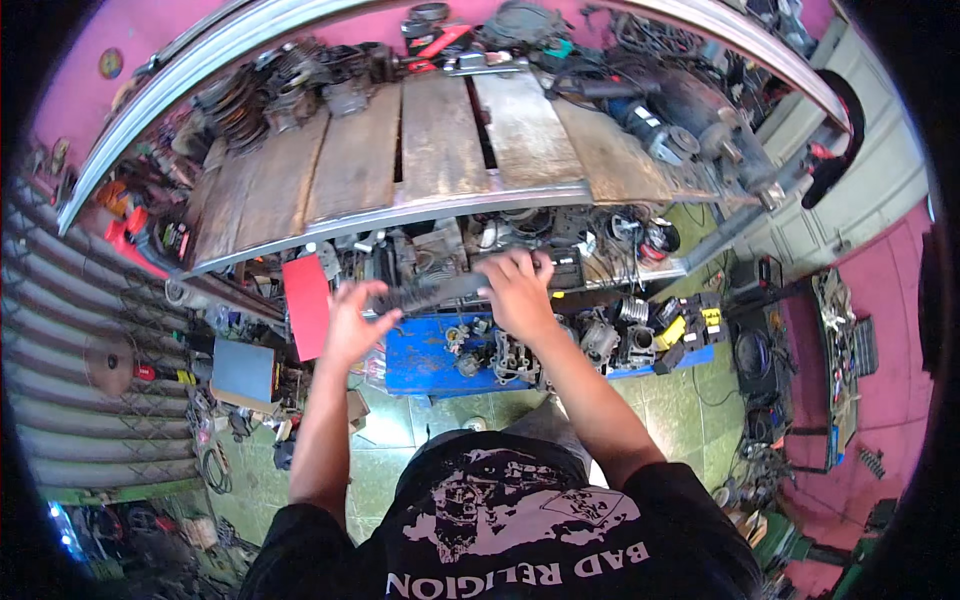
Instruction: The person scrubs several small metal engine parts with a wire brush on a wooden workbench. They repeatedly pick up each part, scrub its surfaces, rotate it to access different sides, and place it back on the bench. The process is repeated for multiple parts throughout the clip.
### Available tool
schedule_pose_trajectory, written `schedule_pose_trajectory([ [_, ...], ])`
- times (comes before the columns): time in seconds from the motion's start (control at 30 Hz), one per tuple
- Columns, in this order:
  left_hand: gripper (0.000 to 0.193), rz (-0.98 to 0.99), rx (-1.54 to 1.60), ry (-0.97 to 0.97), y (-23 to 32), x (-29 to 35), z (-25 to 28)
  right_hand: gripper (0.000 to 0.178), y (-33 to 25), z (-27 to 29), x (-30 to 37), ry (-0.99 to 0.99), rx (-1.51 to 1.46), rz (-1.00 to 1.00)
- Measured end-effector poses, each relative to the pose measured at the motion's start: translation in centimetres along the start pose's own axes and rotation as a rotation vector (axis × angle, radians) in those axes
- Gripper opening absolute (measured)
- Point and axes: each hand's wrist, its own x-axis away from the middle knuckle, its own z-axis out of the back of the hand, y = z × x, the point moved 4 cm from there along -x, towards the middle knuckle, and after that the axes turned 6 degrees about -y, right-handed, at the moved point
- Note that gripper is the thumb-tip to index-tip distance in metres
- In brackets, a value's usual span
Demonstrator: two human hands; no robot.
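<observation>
A long dark strip (432,293), ridged toward its left part and blurred, spans the gap between my hands above the blue bench. My right hand (518,297) grips its right end, thumb underneath and fingers curled over. At the other end, the thumb and forefinger of my left hand (350,322) close around the strip's tip. The exact kind of part cannot be made out. Just below lies the blue bench top (415,355) with metal engine parts (512,360) on it. A red flat panel (306,308) stands beside my left hand.
Ahead runs a wooden plank shelf (355,150) with a metal front edge, crowded with greasy parts. More parts fill the lower shelf (430,245). An open cardboard box (245,375) stands left, near a fan (108,360). A cluttered rack (825,370) is at the right.
</observation>
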Motion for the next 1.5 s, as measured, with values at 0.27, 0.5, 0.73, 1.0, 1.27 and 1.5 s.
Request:
schedule_pose_trajectory([
  [0.27, 0.052, -0.062, -0.176, 0.171, -5.0, -12.1, 13.4, 0.035, -3.1, 1.1, -18.8, 0.035, -0.008, 0.018],
  [0.5, 0.060, 0.081, -0.132, 0.013, -10.1, -16.9, 12.0, 0.037, -2.4, -1.7, -22.2, -0.240, 0.064, -0.154],
  [0.73, 0.084, -0.131, -0.130, 0.448, -5.9, -13.6, 12.2, 0.051, -2.7, 0.1, -19.1, 0.160, 0.111, 0.060],
  [1.0, 0.091, -0.164, -0.010, 0.518, -2.1, 3.1, -6.9, 0.046, 1.0, -7.8, 6.0, 0.258, 0.006, -0.202],
  [1.27, 0.104, 0.012, 0.053, -0.425, 3.0, 14.4, -29.1, 0.052, 5.8, -16.1, 33.3, -0.670, 0.064, -0.433],
  [1.5, 0.117, 0.090, -0.148, -0.639, 4.6, 12.4, -37.7, 0.046, 10.3, -16.2, 34.0, -0.614, 0.112, -0.441],
])
